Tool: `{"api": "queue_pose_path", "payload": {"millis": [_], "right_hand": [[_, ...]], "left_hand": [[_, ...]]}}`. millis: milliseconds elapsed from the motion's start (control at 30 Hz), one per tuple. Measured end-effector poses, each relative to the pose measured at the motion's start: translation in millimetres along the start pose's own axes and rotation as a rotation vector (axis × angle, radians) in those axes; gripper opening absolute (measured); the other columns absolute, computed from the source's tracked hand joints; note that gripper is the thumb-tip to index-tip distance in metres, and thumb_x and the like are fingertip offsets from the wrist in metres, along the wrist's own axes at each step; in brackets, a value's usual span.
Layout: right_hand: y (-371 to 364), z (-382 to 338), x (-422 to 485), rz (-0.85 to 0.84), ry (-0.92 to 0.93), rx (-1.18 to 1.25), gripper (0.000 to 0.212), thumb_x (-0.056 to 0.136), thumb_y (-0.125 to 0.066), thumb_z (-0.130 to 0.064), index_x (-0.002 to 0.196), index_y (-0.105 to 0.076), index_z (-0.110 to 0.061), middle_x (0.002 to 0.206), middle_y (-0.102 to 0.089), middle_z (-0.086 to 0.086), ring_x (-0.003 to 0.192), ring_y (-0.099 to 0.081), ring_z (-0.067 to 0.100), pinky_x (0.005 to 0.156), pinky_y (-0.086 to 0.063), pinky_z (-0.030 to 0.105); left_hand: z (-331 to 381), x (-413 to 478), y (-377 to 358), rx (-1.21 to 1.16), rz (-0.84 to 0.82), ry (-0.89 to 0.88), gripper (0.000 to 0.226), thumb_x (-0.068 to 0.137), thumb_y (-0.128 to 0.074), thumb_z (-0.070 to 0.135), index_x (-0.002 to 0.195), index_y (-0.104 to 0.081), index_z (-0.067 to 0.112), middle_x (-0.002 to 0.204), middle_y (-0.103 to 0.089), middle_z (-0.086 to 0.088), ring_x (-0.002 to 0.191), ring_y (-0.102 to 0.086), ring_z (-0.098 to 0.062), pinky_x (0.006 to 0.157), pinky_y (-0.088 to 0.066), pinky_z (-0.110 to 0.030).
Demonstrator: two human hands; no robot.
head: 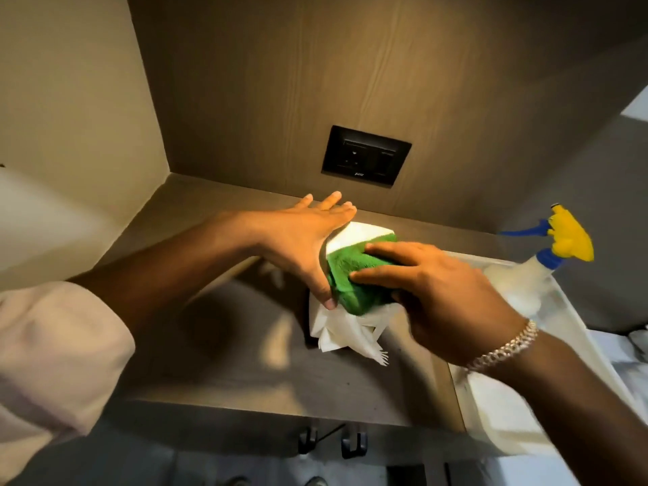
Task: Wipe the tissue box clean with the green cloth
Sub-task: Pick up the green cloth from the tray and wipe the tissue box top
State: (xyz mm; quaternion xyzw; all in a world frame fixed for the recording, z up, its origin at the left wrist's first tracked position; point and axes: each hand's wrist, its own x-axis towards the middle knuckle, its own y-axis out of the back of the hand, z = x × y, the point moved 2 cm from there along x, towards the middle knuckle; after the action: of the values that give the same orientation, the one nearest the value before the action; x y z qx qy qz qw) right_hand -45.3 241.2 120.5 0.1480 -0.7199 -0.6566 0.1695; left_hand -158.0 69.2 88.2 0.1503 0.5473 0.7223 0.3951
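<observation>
A: Where is the tissue box [354, 231]?

B: Centre of the frame, on the brown surface [245, 363], near the back wall below the black socket plate [365, 155]. White tissue [342, 333] spills out toward the front edge.

A: And the hands?

B: The left hand [301, 240] lies flat against the box's left side, fingers [329, 201] straight and slightly apart. The right hand [438, 292] presses the green cloth [350, 278] onto the box, fingers spread.

A: Open room?

B: Bare surface at lower left; at right, a spray bottle [540, 271] in a white tray [491, 398].
</observation>
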Motion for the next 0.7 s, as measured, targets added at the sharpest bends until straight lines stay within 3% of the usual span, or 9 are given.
{"api": "queue_pose_path", "payload": {"millis": [100, 200, 300, 400, 500, 567, 700], "right_hand": [[12, 20, -9, -0.054, -0.057, 0.061, 0.059, 0.075, -0.066, -0.010, 0.121, -0.056, -0.046, 0.141, -0.051, -0.010, 0.123, -0.053, 0.021, 0.089, -0.054, 0.043], [16, 24, 18, -0.051, -0.165, 0.013, 0.051, 0.081, -0.060, -0.019, 0.124, -0.053, -0.045, 0.135, -0.056, -0.005, 0.118, -0.054, 0.023, 0.087, -0.053, 0.047], [9, 9, 51, 0.004, -0.234, -0.103, 0.047, 0.081, -0.056, -0.026, 0.125, -0.053, -0.044, 0.124, -0.060, 0.002, 0.108, -0.058, 0.029, 0.079, -0.051, 0.039], [0, -6, 46, 0.057, -0.205, -0.164, 0.047, 0.079, -0.059, -0.027, 0.122, -0.053, -0.045, 0.125, -0.057, 0.001, 0.105, -0.057, 0.032, 0.069, -0.045, 0.035], [-2, -12, 9, 0.042, -0.135, -0.087, 0.054, 0.077, -0.061, -0.016, 0.121, -0.054, -0.045, 0.137, -0.051, -0.005, 0.113, -0.052, 0.028, 0.077, -0.051, 0.039], [0, -10, -21, 0.041, -0.145, -0.011, 0.056, 0.073, -0.065, -0.012, 0.119, -0.057, -0.044, 0.139, -0.051, -0.007, 0.116, -0.052, 0.026, 0.079, -0.053, 0.042], [-5, 9, -69, -0.019, -0.302, 0.107, 0.057, 0.069, -0.061, -0.009, 0.115, -0.061, -0.043, 0.135, -0.054, -0.013, 0.114, -0.055, 0.021, 0.082, -0.053, 0.042]], "left_hand": [[-1, 0, -1, 0.006, 0.011, -0.013, 0.137, 0.053, -0.077, 0.067, 0.150, 0.005, 0.017, 0.162, 0.009, 0.000, 0.141, 0.024, -0.008, 0.114, 0.016, -0.036], [-2, 0, -2, -0.057, 0.005, -0.002, 0.138, 0.050, -0.080, 0.064, 0.150, 0.007, 0.023, 0.161, 0.013, 0.002, 0.125, 0.024, 0.002, 0.104, 0.016, -0.027], [-5, 0, -2, -0.123, 0.006, 0.044, 0.147, 0.041, -0.081, 0.067, 0.147, 0.015, 0.032, 0.161, 0.015, 0.002, 0.136, 0.020, -0.011, 0.106, 0.010, -0.029], [-6, -1, -3, -0.173, 0.026, 0.050, 0.154, 0.033, -0.080, 0.071, 0.144, 0.021, 0.035, 0.162, 0.004, 0.004, 0.144, 0.013, -0.027, 0.116, 0.002, -0.040], [-4, 0, -3, -0.166, 0.040, -0.021, 0.152, 0.041, -0.082, 0.065, 0.145, 0.022, 0.030, 0.162, -0.008, 0.006, 0.134, 0.013, -0.007, 0.111, 0.008, -0.032], [-2, 2, -1, -0.115, 0.007, -0.046, 0.148, 0.047, -0.083, 0.061, 0.145, 0.022, 0.027, 0.162, -0.001, 0.004, 0.123, 0.012, 0.003, 0.106, 0.011, -0.027], [6, 10, 7, 0.013, -0.107, -0.017, 0.144, 0.048, -0.073, 0.074, 0.147, 0.018, 0.023, 0.160, 0.015, 0.001, 0.134, 0.018, 0.000, 0.111, 0.013, -0.034]]}}
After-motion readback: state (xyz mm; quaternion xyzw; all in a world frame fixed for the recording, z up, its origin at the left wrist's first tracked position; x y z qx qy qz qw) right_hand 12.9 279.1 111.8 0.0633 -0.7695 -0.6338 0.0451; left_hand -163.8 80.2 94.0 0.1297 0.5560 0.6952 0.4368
